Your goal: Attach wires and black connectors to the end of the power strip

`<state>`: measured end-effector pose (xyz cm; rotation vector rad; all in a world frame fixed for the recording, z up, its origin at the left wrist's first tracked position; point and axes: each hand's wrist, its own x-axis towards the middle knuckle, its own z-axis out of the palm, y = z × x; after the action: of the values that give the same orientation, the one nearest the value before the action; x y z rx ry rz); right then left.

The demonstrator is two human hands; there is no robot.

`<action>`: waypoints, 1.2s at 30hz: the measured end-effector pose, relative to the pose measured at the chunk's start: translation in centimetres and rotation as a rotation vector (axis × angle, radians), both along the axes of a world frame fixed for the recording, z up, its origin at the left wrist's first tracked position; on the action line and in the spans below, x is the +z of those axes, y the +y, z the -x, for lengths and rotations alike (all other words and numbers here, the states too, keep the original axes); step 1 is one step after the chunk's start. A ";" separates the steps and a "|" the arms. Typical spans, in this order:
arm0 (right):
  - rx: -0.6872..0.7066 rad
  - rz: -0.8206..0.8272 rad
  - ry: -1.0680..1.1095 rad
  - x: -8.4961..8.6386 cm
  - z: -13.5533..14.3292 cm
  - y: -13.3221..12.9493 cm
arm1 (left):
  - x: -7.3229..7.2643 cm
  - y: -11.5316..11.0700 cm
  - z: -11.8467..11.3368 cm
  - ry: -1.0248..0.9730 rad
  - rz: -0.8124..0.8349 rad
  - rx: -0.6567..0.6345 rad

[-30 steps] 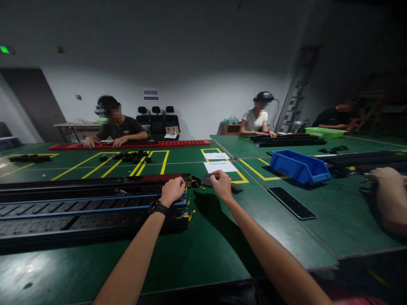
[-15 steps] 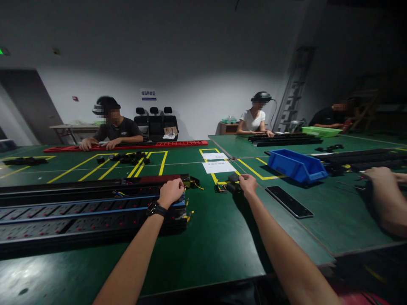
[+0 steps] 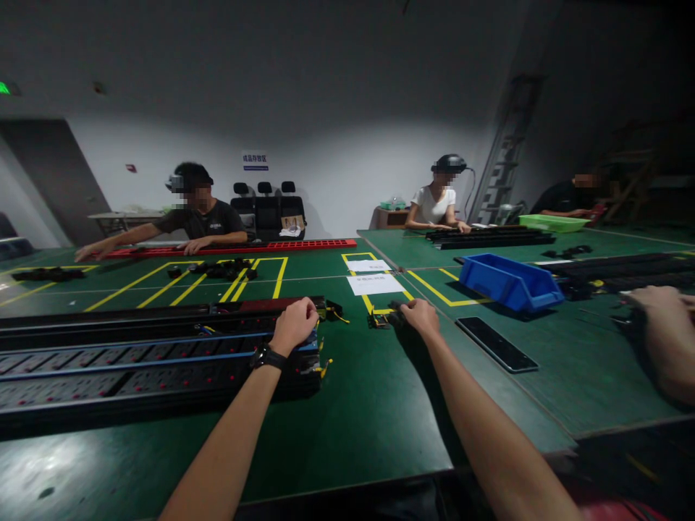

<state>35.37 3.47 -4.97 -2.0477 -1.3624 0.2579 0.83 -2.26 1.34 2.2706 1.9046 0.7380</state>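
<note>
Long black power strips (image 3: pixel 163 375) with blue edges and rows of sockets lie side by side at the left, yellow wire ends sticking out. My left hand (image 3: pixel 295 323), a watch on its wrist, is closed over their right end; whatever its fingers hold is hidden. To the right, my right hand (image 3: pixel 421 316) pinches a small black part (image 3: pixel 399 314) low over the table. Just left of that part lies a small piece with yellow wires (image 3: pixel 380 320). A black end piece with a yellow wire (image 3: pixel 335 311) sits by the strips' far end.
Right of my right hand are a phone (image 3: pixel 496 344) and a blue bin (image 3: pixel 510 282). Paper sheets (image 3: pixel 374 284) lie ahead inside yellow tape. Black parts (image 3: pixel 225 269) and a red rail (image 3: pixel 309 244) are farther off. Several co-workers sit around; one's hand (image 3: pixel 659 318) is at right.
My right hand has shifted slightly left and closed more over the black part, which shows less now. My left hand stays put. The co-worker at far left has stretched an arm out leftward.
</note>
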 end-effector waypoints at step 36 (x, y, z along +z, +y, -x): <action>0.114 0.079 -0.330 2.1 7.0 -2.7 | 0.0 -0.6 0.0 -0.002 -0.063 -0.143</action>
<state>28.41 0.79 -2.85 -2.1491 -1.6938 0.0218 0.88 -2.85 1.37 2.4111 1.7188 0.7909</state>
